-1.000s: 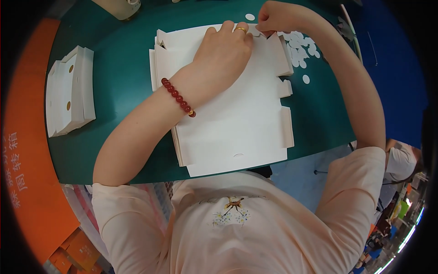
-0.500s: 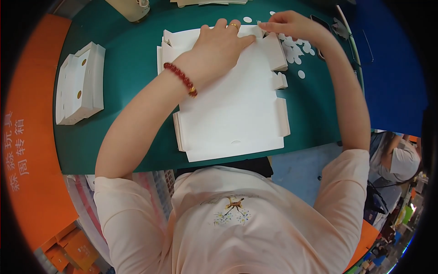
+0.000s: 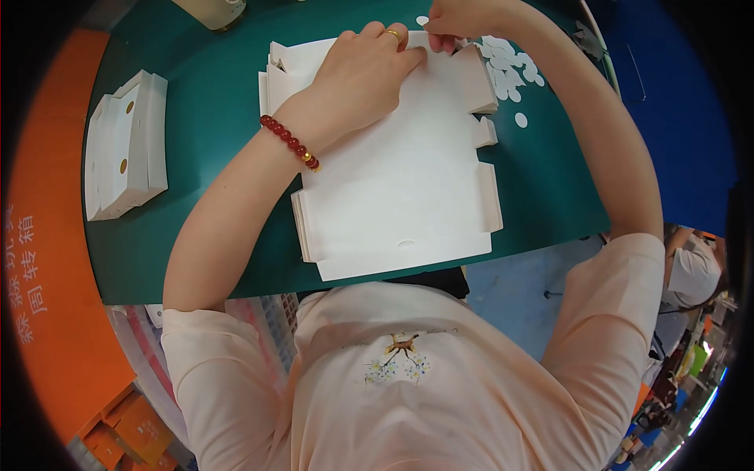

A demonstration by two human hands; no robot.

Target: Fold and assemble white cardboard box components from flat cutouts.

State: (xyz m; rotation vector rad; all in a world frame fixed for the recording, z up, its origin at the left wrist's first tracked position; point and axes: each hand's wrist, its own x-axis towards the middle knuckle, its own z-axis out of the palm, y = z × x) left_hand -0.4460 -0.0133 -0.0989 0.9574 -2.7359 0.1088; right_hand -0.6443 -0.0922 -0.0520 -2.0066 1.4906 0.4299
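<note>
A stack of flat white die-cut box blanks [image 3: 400,180], with folded tabs along both sides, lies in front of me. My left hand [image 3: 369,71] rests palm down on its far part, fingers reaching the far edge and thumb stretched to the right. A red bead bracelet [image 3: 290,140] is on that wrist. At the far right corner my right hand [image 3: 463,22] is closed, its fingertips bent down against the edge beside a raised flap [image 3: 475,78]. What those fingers pinch, if anything, is hidden. Small white discs [image 3: 506,67] lie scattered to the right of the stack.
Several partly folded white boxes [image 3: 129,145] with round gold spots stand at the left of the green table [image 3: 212,118]. An orange crate [image 3: 59,212] borders the left side. A pale container [image 3: 210,9] stands at the far left. Another person [image 3: 691,267] is at the right.
My right hand has shifted left along the far edge, and its fingers have turned downward at the corner. My left hand stays pressed on the stack. The whole view has moved slightly.
</note>
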